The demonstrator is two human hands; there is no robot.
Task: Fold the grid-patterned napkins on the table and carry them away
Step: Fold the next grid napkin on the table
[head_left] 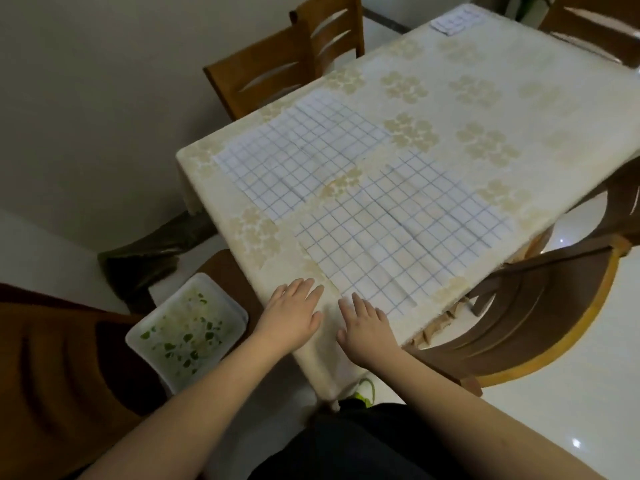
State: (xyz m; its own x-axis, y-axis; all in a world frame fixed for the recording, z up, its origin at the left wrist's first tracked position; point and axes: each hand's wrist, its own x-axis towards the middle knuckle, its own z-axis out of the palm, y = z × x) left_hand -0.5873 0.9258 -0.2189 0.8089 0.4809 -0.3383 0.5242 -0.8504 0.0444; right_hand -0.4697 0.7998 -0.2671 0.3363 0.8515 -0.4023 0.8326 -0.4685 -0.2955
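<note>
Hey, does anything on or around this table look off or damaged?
Yes. The tablecloth edge near the right chair looks torn, with ragged flaps hanging down. A tray with green scraps sits on the left chair seat. Both spread napkins lie flat but creased.

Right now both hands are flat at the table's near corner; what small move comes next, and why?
Probably pinch the near corner of the nearer napkin with the right hand and lift it for the first fold. Both napkins lie spread flat and unfolded; the right hand's fingers already touch that corner, while the left hand rests on the bare tablecloth.
</note>
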